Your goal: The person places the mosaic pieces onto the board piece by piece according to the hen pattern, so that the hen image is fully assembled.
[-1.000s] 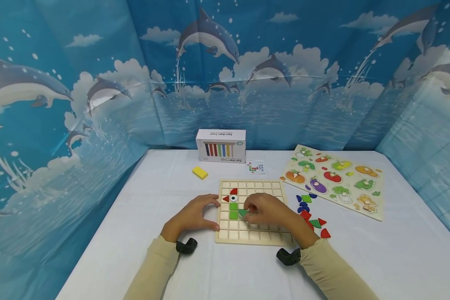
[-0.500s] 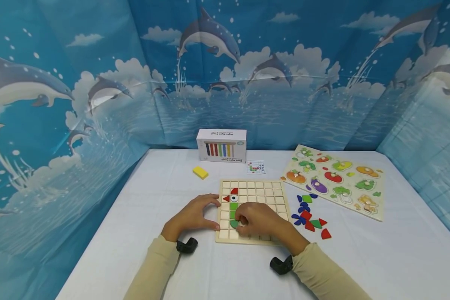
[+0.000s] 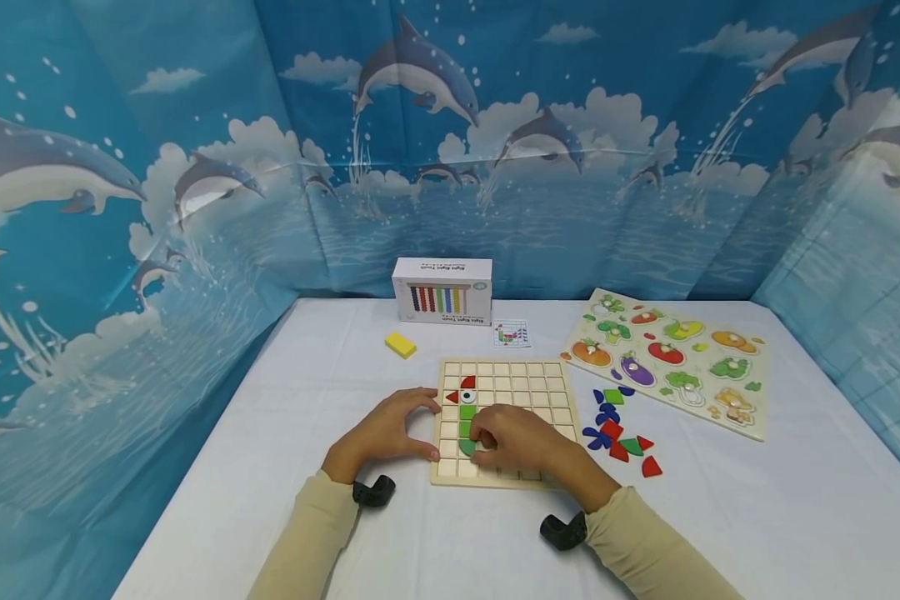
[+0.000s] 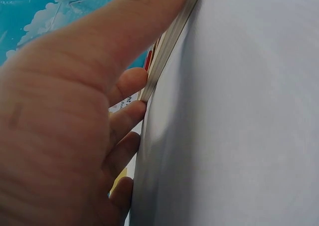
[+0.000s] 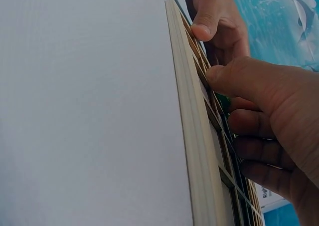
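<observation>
A wooden grid board (image 3: pixel 448 467) lies flat on the white table. My left hand (image 3: pixel 390 427) rests at its left edge, with thumb and fingertips touching the rim; the left wrist view shows the fingers extended and slightly bent. Over the lower left cells, my right hand (image 3: pixel 521 437) pinches a green rounded piece (image 3: pixel 467 448) between thumb and forefinger, partly hidden by the fingers. Above that piece sit two light green squares (image 3: pixel 467 412), a white disc with a black dot (image 3: pixel 467 397), a red triangle (image 3: pixel 452 397) and a red quarter circle (image 3: pixel 468 382).
Loose blue, red and green pieces (image 3: pixel 618 451) lie right of the board. Behind them is a vegetable peg puzzle (image 3: pixel 701 347). A white box (image 3: pixel 444 293), a small pattern card (image 3: pixel 512 333) and a yellow block (image 3: pixel 401 345) are at the back.
My right hand has moved left and nearer to me with the green piece, which now lies below the lower green square. My left hand has stayed at the board's edge.
</observation>
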The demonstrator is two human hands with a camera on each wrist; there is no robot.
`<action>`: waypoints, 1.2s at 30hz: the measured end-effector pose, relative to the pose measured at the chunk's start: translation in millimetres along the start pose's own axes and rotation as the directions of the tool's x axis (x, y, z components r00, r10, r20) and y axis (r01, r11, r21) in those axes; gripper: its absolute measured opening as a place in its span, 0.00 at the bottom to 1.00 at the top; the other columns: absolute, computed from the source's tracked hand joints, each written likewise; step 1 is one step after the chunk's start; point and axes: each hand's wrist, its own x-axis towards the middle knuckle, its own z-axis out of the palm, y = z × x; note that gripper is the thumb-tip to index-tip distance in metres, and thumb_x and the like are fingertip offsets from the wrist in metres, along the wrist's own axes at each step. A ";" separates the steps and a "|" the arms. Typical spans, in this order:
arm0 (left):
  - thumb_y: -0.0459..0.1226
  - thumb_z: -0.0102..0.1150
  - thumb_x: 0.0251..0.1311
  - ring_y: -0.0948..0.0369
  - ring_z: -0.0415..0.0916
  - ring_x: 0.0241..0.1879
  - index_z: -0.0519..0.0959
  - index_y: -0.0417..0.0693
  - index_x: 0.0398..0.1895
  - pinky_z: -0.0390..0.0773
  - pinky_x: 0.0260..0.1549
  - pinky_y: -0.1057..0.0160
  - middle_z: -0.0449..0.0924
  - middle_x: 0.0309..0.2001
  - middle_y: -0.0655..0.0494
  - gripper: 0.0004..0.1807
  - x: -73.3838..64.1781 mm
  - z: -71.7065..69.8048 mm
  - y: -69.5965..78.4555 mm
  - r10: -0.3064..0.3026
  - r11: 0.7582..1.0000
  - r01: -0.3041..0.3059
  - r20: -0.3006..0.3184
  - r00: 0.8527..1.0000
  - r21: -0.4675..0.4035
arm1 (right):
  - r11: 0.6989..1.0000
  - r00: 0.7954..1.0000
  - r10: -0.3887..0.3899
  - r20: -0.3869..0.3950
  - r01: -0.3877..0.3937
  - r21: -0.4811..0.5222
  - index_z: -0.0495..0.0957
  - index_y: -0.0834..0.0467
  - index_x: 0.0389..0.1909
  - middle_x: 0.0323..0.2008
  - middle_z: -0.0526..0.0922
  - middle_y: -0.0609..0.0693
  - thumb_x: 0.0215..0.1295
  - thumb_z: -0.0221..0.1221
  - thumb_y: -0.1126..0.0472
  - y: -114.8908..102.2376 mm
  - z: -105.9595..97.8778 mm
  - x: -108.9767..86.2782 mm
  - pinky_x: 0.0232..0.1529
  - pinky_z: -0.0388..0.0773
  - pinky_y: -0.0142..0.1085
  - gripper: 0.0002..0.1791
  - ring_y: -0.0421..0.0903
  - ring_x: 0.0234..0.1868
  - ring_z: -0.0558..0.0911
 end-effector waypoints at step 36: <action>0.61 0.79 0.42 0.54 0.57 0.74 0.77 0.60 0.58 0.58 0.71 0.48 0.66 0.73 0.60 0.39 0.1 -0.6 -1.8 0.018 1.000 -0.018 0.003 1.000 0.011 | 0.999 0.998 0.036 -0.049 -0.034 0.026 0.82 0.48 0.44 0.32 0.75 0.34 0.65 0.69 0.55 24.7 -13.2 -39.4 0.37 0.77 0.31 0.09 0.37 0.36 0.74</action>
